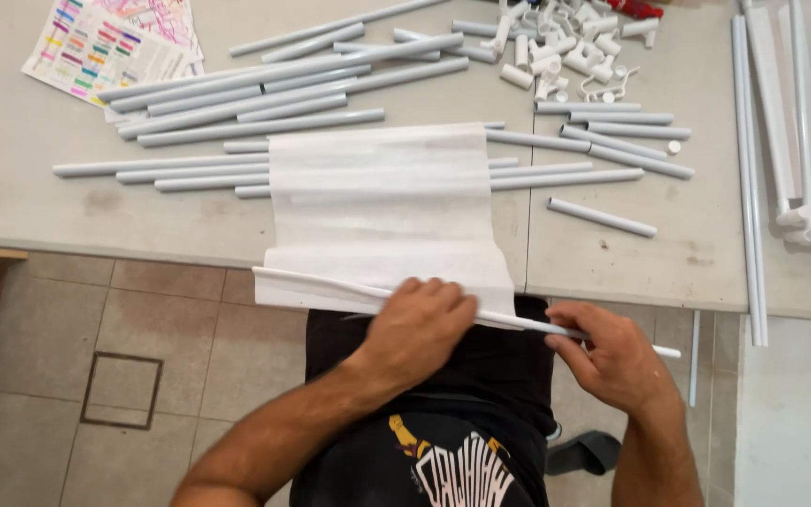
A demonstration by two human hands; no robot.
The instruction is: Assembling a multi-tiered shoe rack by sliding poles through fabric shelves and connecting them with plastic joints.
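- My left hand (421,324) presses flat, fingers curled over the near hem of the white cloth (382,211), pinning it where a thin rod (527,324) runs through the fold.
- My right hand (615,357) pinches that rod just right of the cloth edge, fingers closed narrowly around it; the rod's tip pokes out beyond this hand.
- The cloth hangs from the table (11,188) edge toward my hands, its far end lying on the tubes. I judge it light, limp and apt to bunch or slip along the rod, so the hem needs holding close to the sleeve.
- The rod looks slim, stiff and smooth, probably a little springy; gripping it near the cloth gives the best control.
- Beyond my hands lie many grey tubes (265,117), partly under the cloth, which could roll if the cloth drags.
- Further off to the right sits a heap of white fittings (565,52); far left, a coloured sheet (105,42).
- Right of my right hand, long rails (751,188) overhang the table.
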